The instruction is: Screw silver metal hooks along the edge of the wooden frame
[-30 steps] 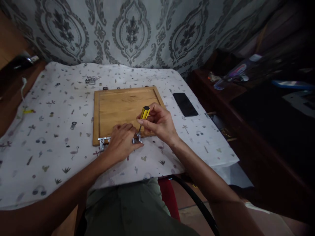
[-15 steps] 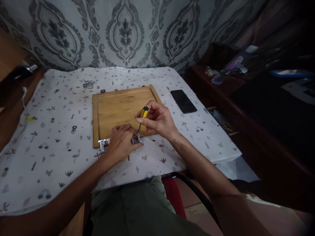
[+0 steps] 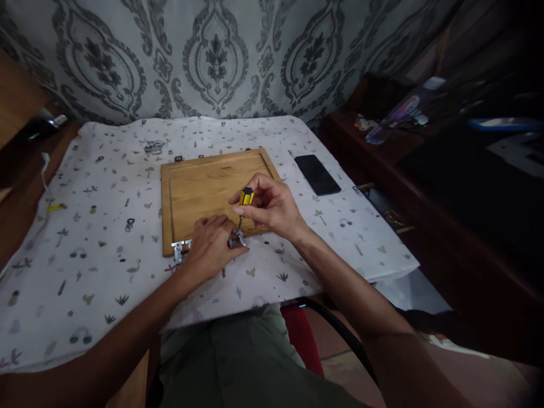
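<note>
A wooden cabinet door [image 3: 204,192] with a raised frame lies on the patterned tablecloth. My right hand [image 3: 272,207] grips a yellow and black screwdriver [image 3: 247,196], nearly upright, its tip down at a metal hinge [image 3: 241,238] on the door's near edge. My left hand [image 3: 212,243] presses over that edge, its thumb and fingers closed about the same hinge and partly hiding it. Left of that hand, a second metal hinge [image 3: 178,250] sits at the door's near left corner.
A black phone [image 3: 317,174] lies right of the door. Loose metal hardware [image 3: 153,147] rests on the tablecloth [image 3: 102,215] behind it at the left. A plastic bottle [image 3: 403,110] lies tilted on dark furniture at the right; a patterned curtain [image 3: 216,62] hangs behind.
The screwdriver's handle has tipped slightly left and turned in my right fingers, its tip staying at the hinge. My left hand keeps its place on the door edge.
</note>
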Action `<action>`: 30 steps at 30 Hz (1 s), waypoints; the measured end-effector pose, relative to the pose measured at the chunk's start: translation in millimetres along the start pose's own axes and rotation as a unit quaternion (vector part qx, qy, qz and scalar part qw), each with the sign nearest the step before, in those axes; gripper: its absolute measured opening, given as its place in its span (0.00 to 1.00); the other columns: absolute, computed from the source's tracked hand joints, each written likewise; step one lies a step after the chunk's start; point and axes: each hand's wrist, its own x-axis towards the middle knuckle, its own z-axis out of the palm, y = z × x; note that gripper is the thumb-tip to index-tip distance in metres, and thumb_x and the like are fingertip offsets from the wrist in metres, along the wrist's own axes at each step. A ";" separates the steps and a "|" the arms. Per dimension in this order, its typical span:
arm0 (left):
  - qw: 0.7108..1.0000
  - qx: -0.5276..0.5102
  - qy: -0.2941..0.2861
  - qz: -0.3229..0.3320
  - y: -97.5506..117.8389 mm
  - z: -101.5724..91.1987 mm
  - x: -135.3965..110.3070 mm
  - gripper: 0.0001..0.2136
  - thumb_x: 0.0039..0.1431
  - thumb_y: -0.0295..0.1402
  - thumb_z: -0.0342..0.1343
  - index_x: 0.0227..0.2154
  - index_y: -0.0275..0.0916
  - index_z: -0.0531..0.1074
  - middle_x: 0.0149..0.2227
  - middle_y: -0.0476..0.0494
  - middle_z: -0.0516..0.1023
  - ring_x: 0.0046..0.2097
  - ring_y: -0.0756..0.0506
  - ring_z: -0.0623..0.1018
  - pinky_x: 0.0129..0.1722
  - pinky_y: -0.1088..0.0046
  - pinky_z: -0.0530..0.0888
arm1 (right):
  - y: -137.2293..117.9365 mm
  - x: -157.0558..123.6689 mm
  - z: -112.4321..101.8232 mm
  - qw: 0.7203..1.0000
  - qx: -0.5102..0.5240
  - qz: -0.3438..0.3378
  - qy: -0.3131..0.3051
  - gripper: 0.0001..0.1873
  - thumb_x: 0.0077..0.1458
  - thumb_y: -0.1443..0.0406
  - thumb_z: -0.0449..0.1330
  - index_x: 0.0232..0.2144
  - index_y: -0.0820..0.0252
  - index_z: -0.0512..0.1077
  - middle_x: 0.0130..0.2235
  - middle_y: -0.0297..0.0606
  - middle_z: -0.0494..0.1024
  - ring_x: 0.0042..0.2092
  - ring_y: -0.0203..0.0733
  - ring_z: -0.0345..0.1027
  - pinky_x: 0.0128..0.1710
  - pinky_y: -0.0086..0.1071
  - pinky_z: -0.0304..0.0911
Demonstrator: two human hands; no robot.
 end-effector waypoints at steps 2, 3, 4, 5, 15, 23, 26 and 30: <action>1.000 0.000 -0.005 0.000 -0.3 0.0 0.0 0.13 0.57 0.41 0.69 0.37 0.38 0.75 0.42 0.42 0.80 0.49 0.34 0.78 0.51 0.52 0.71 | -0.9 -0.5 -0.9 1.000 0.023 0.001 -0.011 0.26 0.42 0.55 0.78 0.31 0.56 0.65 0.31 0.28 0.78 0.21 0.27 0.63 0.16 0.21 0.61; 1.000 -0.001 -0.008 -0.001 -0.3 -0.1 0.0 0.13 0.57 0.41 0.69 0.38 0.38 0.75 0.42 0.42 0.80 0.49 0.34 0.79 0.51 0.52 0.71 | -2.0 -1.4 -2.0 1.000 0.023 0.004 -0.020 0.24 0.44 0.55 0.77 0.34 0.56 0.67 0.31 0.27 0.77 0.22 0.27 0.65 0.17 0.22 0.63; 1.000 -0.001 -0.010 -0.001 -0.3 -0.1 0.1 0.14 0.57 0.41 0.69 0.38 0.38 0.75 0.43 0.41 0.80 0.49 0.34 0.79 0.51 0.52 0.71 | -3.3 -2.4 -3.3 0.999 0.017 0.007 -0.030 0.23 0.47 0.55 0.75 0.38 0.55 0.69 0.32 0.27 0.76 0.22 0.28 0.67 0.19 0.23 0.66; 1.000 0.000 -0.011 0.000 -0.3 0.0 0.1 0.14 0.57 0.41 0.69 0.39 0.38 0.75 0.43 0.41 0.80 0.49 0.34 0.79 0.51 0.51 0.71 | -4.6 -3.4 -4.7 0.999 0.007 0.008 -0.042 0.22 0.51 0.54 0.73 0.43 0.55 0.71 0.34 0.28 0.76 0.23 0.28 0.68 0.21 0.24 0.68; 1.000 -0.007 -0.007 -0.002 0.2 -0.4 0.8 0.12 0.58 0.41 0.68 0.35 0.39 0.74 0.42 0.41 0.80 0.47 0.36 0.78 0.50 0.52 0.71 | -2.7 -1.7 -1.4 1.000 -0.002 0.005 -0.012 0.22 0.45 0.55 0.77 0.30 0.57 0.69 0.30 0.29 0.79 0.21 0.28 0.66 0.18 0.23 0.65; 1.000 0.003 -0.006 -0.004 0.6 0.3 0.2 0.13 0.58 0.41 0.68 0.38 0.39 0.75 0.42 0.41 0.79 0.48 0.35 0.78 0.51 0.52 0.70 | -4.1 -2.8 -6.1 0.999 -0.007 -0.005 -0.035 0.20 0.53 0.52 0.71 0.41 0.59 0.76 0.32 0.30 0.77 0.23 0.29 0.73 0.23 0.24 0.68; 1.000 0.003 -0.012 -0.002 1.7 -1.4 0.5 0.13 0.58 0.41 0.68 0.38 0.39 0.75 0.41 0.41 0.79 0.47 0.35 0.78 0.51 0.53 0.70 | -2.0 -4.3 -4.3 1.000 -0.007 -0.015 -0.017 0.19 0.51 0.53 0.73 0.36 0.58 0.75 0.30 0.28 0.76 0.21 0.29 0.71 0.20 0.25 0.67; 1.000 0.009 -0.012 -0.009 3.1 -3.0 1.0 0.14 0.57 0.42 0.69 0.37 0.38 0.75 0.41 0.40 0.80 0.47 0.35 0.78 0.50 0.53 0.71 | -4.1 -5.9 0.8 0.997 -0.017 -0.049 0.063 0.21 0.50 0.51 0.73 0.33 0.55 0.70 0.33 0.28 0.76 0.19 0.27 0.67 0.16 0.25 0.63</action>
